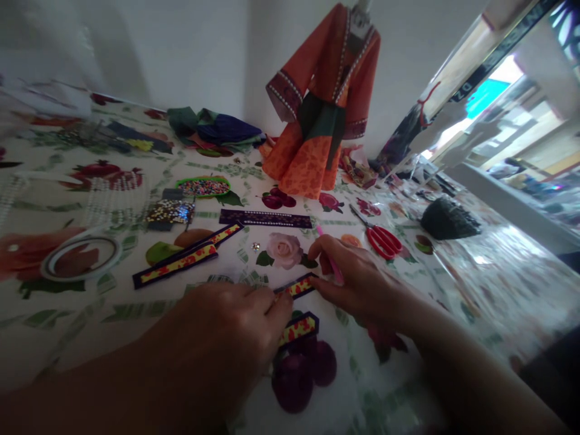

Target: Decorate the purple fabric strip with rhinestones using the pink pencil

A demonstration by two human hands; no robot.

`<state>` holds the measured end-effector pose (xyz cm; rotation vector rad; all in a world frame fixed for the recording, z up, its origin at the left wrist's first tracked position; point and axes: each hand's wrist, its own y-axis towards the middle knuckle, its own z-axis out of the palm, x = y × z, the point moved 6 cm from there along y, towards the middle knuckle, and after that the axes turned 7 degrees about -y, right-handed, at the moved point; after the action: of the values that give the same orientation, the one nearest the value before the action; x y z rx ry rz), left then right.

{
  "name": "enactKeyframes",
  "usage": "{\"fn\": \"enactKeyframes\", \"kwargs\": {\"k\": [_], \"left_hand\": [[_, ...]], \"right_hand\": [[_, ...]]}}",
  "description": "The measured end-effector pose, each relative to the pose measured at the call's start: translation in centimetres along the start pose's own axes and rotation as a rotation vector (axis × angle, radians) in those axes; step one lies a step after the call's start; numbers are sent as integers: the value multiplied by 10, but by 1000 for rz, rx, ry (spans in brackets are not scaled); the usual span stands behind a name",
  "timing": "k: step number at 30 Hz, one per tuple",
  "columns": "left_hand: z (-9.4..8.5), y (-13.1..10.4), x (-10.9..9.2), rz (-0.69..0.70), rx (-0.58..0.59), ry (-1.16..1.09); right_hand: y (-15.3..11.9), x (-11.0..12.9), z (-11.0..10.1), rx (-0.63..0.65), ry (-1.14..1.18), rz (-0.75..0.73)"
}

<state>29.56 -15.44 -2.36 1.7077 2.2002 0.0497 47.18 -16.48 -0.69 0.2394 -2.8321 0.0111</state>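
My left hand (pixel 235 326) is closed, its fingertips on a yellow-and-red patterned strip with a dark border (pixel 301 286). My right hand (pixel 348 275) has its fingers curled round a thin pink pen-like stick (pixel 335 269); its thumb touches the right end of that strip. Just below lies a second bordered strip (pixel 299 328), its left part hidden behind my left hand. More such strips (pixel 181 260) lie overlapping to the left. Beyond my hands is a dark strip with rows of pale beads (pixel 267 218), and a small shiny cluster (pixel 256 246) sits nearer.
Red-handled scissors (pixel 384 240) lie on the right, before a black bundle (pixel 448 217). A small orange robe (pixel 317 115) hangs at the back. Leftward are a green-rimmed dish of beads (pixel 205 186), gold sequins (pixel 170 211), white bead strings (pixel 115 199) and a tape roll (pixel 81 279).
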Motion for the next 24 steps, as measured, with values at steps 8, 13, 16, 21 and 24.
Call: {"fn": "enactKeyframes", "kwargs": {"k": [8, 13, 16, 21, 24], "left_hand": [[6, -8, 0, 30, 29, 92], [7, -4, 3, 8, 32, 95], [4, 1, 3, 11, 24, 109], [2, 3, 3, 13, 47, 135], [3, 1, 1, 59, 51, 182]], "right_hand": [[-14, 24, -27, -105, 109, -123], [-15, 27, -36, -224, 95, -131], [-10, 16, -24, -182, 88, -77], [-5, 6, -9, -147, 72, -62], [-3, 8, -9, -171, 92, -79]]}}
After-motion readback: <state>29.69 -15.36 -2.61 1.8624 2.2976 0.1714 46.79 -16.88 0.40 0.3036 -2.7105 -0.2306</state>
